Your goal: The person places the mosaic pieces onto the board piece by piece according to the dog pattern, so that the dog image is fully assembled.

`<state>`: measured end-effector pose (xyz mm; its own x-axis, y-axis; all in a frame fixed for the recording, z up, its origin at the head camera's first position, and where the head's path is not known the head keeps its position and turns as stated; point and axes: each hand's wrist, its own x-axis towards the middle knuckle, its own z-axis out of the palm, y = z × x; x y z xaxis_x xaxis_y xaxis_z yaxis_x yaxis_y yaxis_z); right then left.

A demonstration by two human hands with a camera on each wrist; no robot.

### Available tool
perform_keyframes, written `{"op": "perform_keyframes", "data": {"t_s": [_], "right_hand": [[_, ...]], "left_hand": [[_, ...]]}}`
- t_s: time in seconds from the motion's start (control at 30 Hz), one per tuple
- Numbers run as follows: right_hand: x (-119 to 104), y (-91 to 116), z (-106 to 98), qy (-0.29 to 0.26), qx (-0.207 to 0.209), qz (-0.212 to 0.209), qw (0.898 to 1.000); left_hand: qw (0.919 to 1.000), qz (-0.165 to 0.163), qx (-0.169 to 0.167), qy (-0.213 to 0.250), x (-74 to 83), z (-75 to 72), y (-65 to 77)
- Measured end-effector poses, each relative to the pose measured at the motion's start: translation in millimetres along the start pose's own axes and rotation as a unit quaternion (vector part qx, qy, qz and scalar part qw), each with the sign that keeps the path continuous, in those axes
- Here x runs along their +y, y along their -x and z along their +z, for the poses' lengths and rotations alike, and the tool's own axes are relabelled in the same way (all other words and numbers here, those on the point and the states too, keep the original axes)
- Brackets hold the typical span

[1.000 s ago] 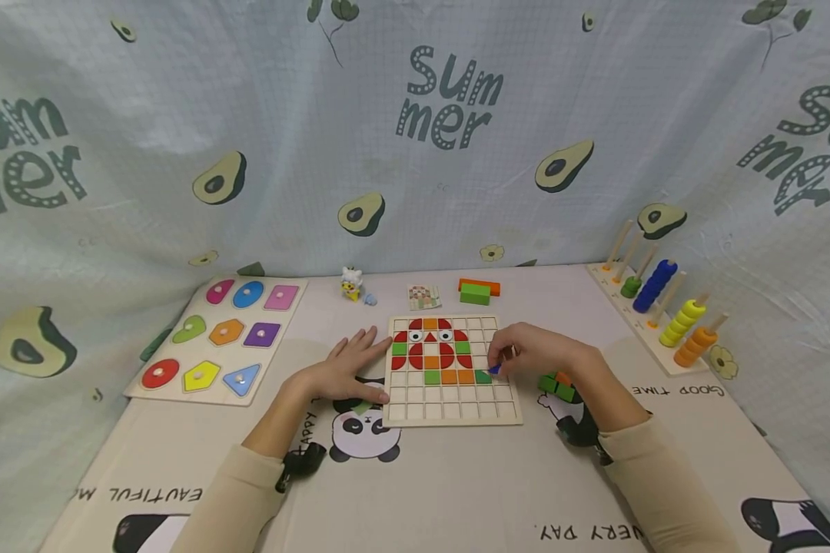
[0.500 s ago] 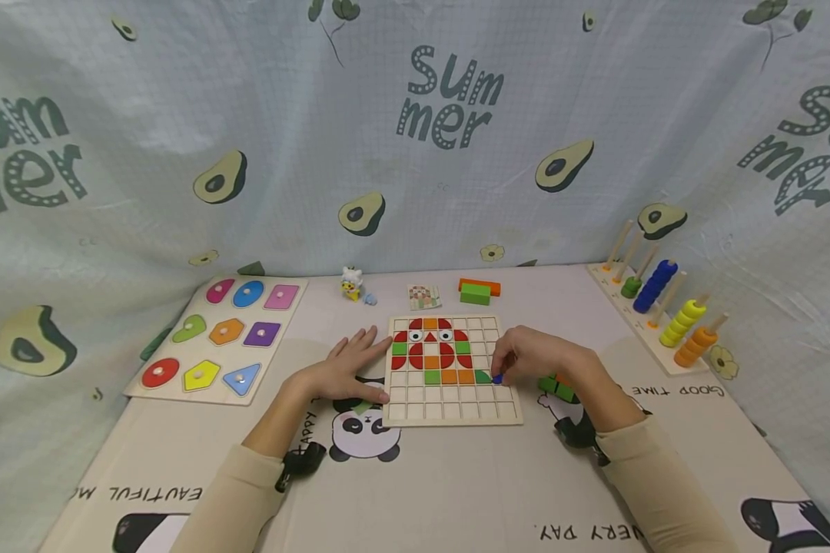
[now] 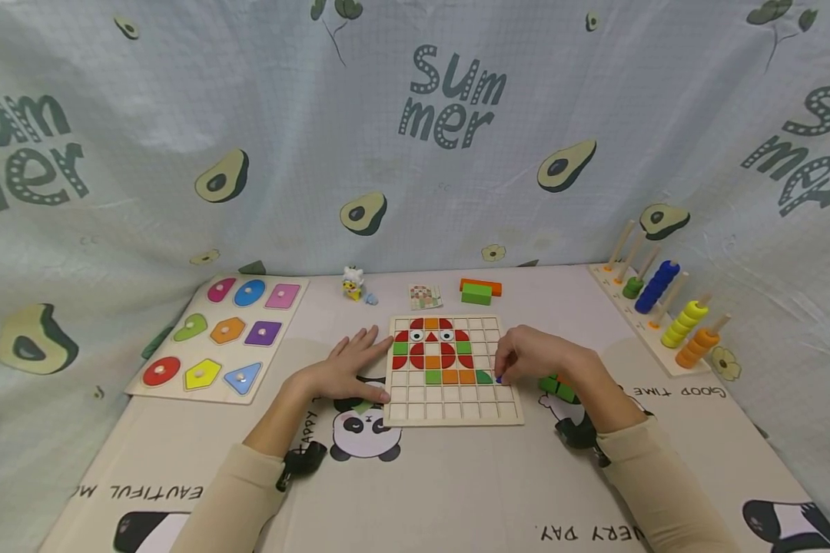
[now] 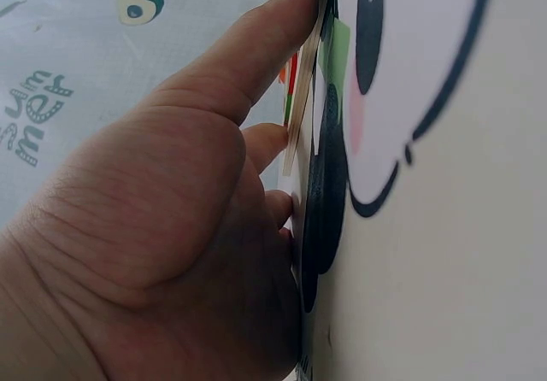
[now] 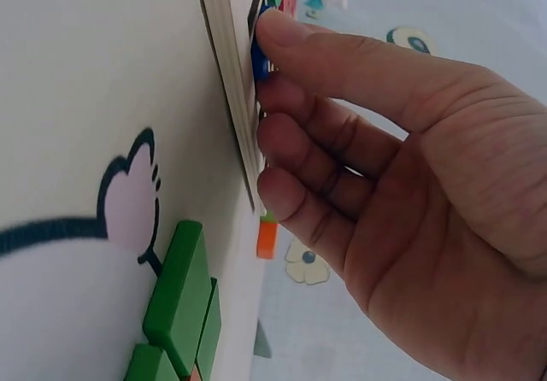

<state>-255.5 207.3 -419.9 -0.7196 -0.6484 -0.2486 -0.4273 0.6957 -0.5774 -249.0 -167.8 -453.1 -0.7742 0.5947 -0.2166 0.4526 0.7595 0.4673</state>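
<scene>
A wooden grid board lies mid-table, with red, green, orange and white tiles and two eye tiles set in its squares. My left hand lies with its fingers spread along the board's left edge, thumb and a fingertip touching it. At the board's right side my right hand pinches a small blue tile between thumb and fingers, over a square right of a green rounded tile. The fingers cover most of the blue tile in the head view.
Green and orange blocks lie beside the right forearm. Behind the board are a picture card, a green block and a small figurine. A shape puzzle lies left; a bead stacker stands right.
My right hand has shifted slightly right and down with the blue tile, which now sits lower, over the square beside the green rounded tile. The left hand has stayed in place.
</scene>
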Motion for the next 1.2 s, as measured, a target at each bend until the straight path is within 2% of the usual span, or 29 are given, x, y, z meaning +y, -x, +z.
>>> {"op": "perform_keyframes", "data": {"t_s": [0.4, 0.6, 0.7, 0.8, 1.03, 1.1, 1.2], "right_hand": [[0.0, 3.6, -3.9, -0.016, 0.003, -0.009, 1.000], [7.7, 18.1, -21.6, -0.002, 0.059, 0.003, 0.998], [16.0, 30.8, -31.1, 0.003, 0.086, 0.019, 0.996], [28.8, 44.1, -35.3, 0.005, 0.095, 0.038, 0.995], [65.0, 64.9, -33.8, -0.012, 0.072, 0.075, 0.995], [71.2, 67.2, -33.6, -0.020, 0.067, 0.092, 0.993], [76.2, 68.1, -33.3, -0.027, 0.065, 0.095, 0.993]], "left_hand": [[1.0000, 0.004, 0.002, 0.001, 0.0, 0.1, -1.0], [1.0000, 0.002, 0.003, -0.002, -0.2, -0.1, -0.7], [1.0000, 0.003, 0.003, -0.002, -0.5, -0.5, -0.7], [1.0000, 0.004, 0.003, -0.003, -1.0, -0.5, -0.9], [1.0000, -0.002, 0.000, 0.002, -2.9, 1.6, -1.7], [1.0000, -0.001, 0.000, 0.003, -3.5, 2.6, -2.1], [1.0000, 0.000, 0.002, 0.005, -4.0, 2.9, -2.0]]}}
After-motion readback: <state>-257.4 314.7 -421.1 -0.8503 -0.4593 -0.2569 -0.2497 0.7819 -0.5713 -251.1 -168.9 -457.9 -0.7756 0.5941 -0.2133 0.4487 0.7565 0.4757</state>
